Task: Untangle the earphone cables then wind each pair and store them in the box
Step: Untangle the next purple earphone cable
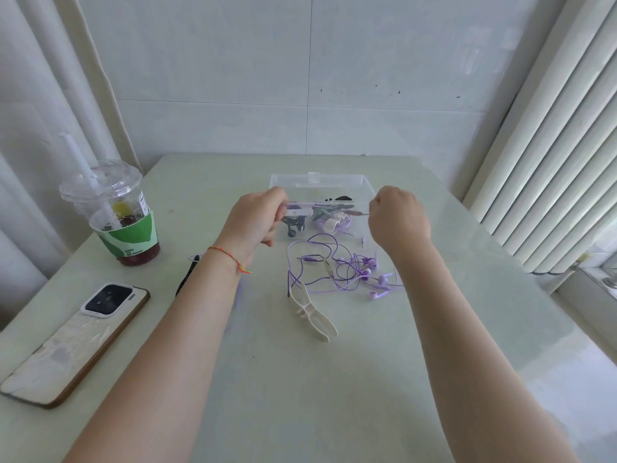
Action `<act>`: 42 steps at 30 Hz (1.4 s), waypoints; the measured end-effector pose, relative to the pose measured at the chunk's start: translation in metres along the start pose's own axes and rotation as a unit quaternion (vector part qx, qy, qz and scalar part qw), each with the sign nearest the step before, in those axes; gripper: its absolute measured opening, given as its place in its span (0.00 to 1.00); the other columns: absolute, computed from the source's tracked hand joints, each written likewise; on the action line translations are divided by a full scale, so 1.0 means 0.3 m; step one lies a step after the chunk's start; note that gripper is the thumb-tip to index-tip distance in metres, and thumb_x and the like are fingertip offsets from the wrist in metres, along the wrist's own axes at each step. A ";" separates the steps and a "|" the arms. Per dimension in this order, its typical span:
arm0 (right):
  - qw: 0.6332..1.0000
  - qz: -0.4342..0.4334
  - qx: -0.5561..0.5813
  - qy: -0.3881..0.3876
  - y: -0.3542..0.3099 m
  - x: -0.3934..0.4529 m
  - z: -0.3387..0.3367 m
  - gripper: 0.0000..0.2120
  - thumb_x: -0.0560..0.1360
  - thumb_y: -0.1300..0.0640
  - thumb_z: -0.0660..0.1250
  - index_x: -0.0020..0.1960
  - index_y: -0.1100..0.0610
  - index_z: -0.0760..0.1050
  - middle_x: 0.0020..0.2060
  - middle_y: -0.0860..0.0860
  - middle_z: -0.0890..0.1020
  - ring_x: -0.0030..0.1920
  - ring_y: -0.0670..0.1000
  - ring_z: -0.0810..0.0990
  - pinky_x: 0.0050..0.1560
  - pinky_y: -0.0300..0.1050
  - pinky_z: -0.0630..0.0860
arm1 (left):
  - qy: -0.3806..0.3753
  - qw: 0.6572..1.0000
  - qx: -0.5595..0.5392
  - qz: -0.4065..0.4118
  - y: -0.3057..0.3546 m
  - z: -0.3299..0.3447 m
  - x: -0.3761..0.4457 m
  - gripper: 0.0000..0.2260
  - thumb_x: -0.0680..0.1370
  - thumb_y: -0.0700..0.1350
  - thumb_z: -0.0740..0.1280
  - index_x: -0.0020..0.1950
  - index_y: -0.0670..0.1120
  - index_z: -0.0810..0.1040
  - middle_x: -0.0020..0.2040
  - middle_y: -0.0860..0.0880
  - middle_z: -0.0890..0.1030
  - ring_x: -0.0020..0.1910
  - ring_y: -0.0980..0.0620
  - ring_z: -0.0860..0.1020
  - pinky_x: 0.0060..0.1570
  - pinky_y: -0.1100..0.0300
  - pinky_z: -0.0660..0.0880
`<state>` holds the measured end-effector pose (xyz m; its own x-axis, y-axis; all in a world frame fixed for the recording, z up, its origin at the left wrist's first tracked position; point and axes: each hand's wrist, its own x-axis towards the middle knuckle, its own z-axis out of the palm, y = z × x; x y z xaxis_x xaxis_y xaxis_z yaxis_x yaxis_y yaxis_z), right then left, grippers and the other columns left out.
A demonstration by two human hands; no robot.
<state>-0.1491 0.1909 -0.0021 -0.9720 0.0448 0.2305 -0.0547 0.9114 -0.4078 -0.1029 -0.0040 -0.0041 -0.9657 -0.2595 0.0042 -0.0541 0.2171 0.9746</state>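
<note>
A clear plastic box (pixel 362 182) stands open at the middle of the table, with wound purple and black earphones inside. In front of it lies a tangle of purple earphone cables (pixel 337 269) with several earbuds. A cream cable winder (pixel 314 314) rests on the table near the tangle. My left hand (pixel 257 217) and my right hand (pixel 397 217) are raised over the box front, both curled, pinching a thin stretch of cable between them; the jack end (pixel 359 213) shows beside my right fingers.
A plastic drink cup (pixel 115 208) with a straw and green sleeve stands at the left. A phone (pixel 76 342) lies face down near the left edge. A black object (pixel 187 277) lies partly hidden behind my left wrist. Curtains hang left; blinds cover the right.
</note>
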 end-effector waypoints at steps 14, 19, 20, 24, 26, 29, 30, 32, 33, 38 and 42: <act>0.921 -0.132 0.221 -0.294 -0.083 -0.059 -0.010 0.18 0.80 0.45 0.59 0.44 0.54 0.80 0.29 0.47 0.66 0.31 0.51 0.64 0.35 0.42 0.65 | -0.083 0.990 0.100 0.049 -0.028 0.012 -0.010 0.18 0.76 0.54 0.69 0.30 0.45 0.73 0.21 0.54 0.67 0.22 0.50 0.61 0.26 0.62 0.61; 0.998 -0.010 0.057 0.013 -0.028 -0.002 0.002 0.11 0.79 0.61 0.56 0.41 0.63 0.71 0.42 0.58 0.75 0.41 0.58 0.70 0.38 0.45 0.62 | -0.046 0.998 0.047 0.015 -0.013 0.000 -0.007 0.13 0.75 0.42 0.61 0.29 0.45 0.70 0.20 0.54 0.61 0.20 0.52 0.57 0.27 0.61 0.58; 0.999 -0.003 0.017 0.038 -0.015 -0.002 0.000 0.08 0.78 0.63 0.56 0.44 0.63 0.72 0.48 0.60 0.75 0.46 0.59 0.71 0.42 0.46 0.64 | -0.042 0.998 0.043 0.015 -0.014 -0.001 -0.004 0.13 0.74 0.41 0.60 0.29 0.45 0.70 0.20 0.53 0.62 0.20 0.52 0.57 0.28 0.61 0.57; 0.985 -0.115 0.122 0.035 -0.058 -0.016 -0.004 0.17 0.77 0.66 0.56 0.61 0.59 0.76 0.59 0.56 0.77 0.59 0.57 0.74 0.57 0.44 0.68 | -0.126 0.987 0.093 0.041 -0.023 0.009 -0.015 0.10 0.75 0.47 0.64 0.36 0.47 0.79 0.24 0.51 0.68 0.20 0.52 0.62 0.29 0.59 0.63; 0.951 -0.144 0.268 -0.053 -0.120 -0.052 -0.008 0.14 0.78 0.62 0.57 0.56 0.54 0.78 0.52 0.51 0.82 0.52 0.51 0.79 0.52 0.42 0.72 | -0.168 0.978 0.108 0.056 -0.023 0.019 -0.029 0.09 0.78 0.45 0.65 0.41 0.46 0.82 0.26 0.47 0.72 0.20 0.50 0.66 0.25 0.61 0.65; 0.928 -0.153 0.288 -0.179 -0.167 -0.101 0.004 0.11 0.79 0.55 0.57 0.48 0.55 0.77 0.36 0.48 0.79 0.37 0.49 0.76 0.44 0.46 0.74 | -0.181 0.974 0.113 0.076 -0.012 0.028 -0.044 0.12 0.78 0.44 0.66 0.36 0.48 0.80 0.24 0.48 0.75 0.20 0.48 0.69 0.24 0.61 0.65; 0.928 -0.162 0.269 -0.202 -0.167 -0.107 0.006 0.12 0.80 0.54 0.56 0.45 0.57 0.76 0.33 0.47 0.78 0.35 0.48 0.74 0.42 0.47 0.73 | -0.176 0.974 0.115 0.080 -0.011 0.027 -0.043 0.13 0.78 0.44 0.66 0.33 0.48 0.79 0.24 0.49 0.75 0.20 0.49 0.69 0.24 0.62 0.65; 0.924 -0.170 0.252 -0.232 -0.151 -0.103 0.000 0.15 0.80 0.51 0.57 0.41 0.58 0.75 0.31 0.47 0.77 0.34 0.47 0.74 0.42 0.45 0.72 | -0.169 0.975 0.117 0.087 -0.011 0.021 -0.039 0.15 0.78 0.45 0.67 0.30 0.50 0.79 0.26 0.49 0.77 0.22 0.50 0.70 0.26 0.63 0.67; 0.927 -0.170 0.240 -0.230 -0.137 -0.093 -0.008 0.16 0.80 0.49 0.59 0.41 0.58 0.77 0.32 0.47 0.77 0.34 0.46 0.74 0.41 0.43 0.71 | -0.167 0.975 0.119 0.090 -0.013 0.017 -0.036 0.13 0.77 0.47 0.69 0.31 0.50 0.80 0.27 0.49 0.77 0.24 0.50 0.71 0.27 0.63 0.68; 0.963 -0.130 0.208 -0.112 -0.042 -0.026 -0.047 0.07 0.75 0.53 0.70 0.43 0.57 0.81 0.23 0.42 0.71 0.24 0.41 0.69 0.28 0.33 0.63 | -0.128 0.978 0.131 0.097 -0.026 -0.008 -0.010 0.11 0.76 0.49 0.70 0.37 0.45 0.81 0.28 0.50 0.77 0.24 0.55 0.69 0.29 0.65 0.67; 0.992 -0.038 0.115 0.034 0.006 0.018 -0.038 0.07 0.78 0.54 0.64 0.49 0.56 0.80 0.40 0.48 0.78 0.47 0.53 0.76 0.49 0.46 0.69 | -0.116 0.977 0.150 0.097 -0.035 -0.015 0.001 0.08 0.78 0.44 0.67 0.41 0.45 0.83 0.28 0.51 0.77 0.23 0.57 0.67 0.29 0.64 0.66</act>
<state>-0.1520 0.1974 0.0086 -0.9459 0.0143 0.3241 -0.1854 0.7960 -0.5762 -0.1015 -0.0107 -0.0132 -0.9948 0.0272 0.0978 0.0977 0.5170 0.8504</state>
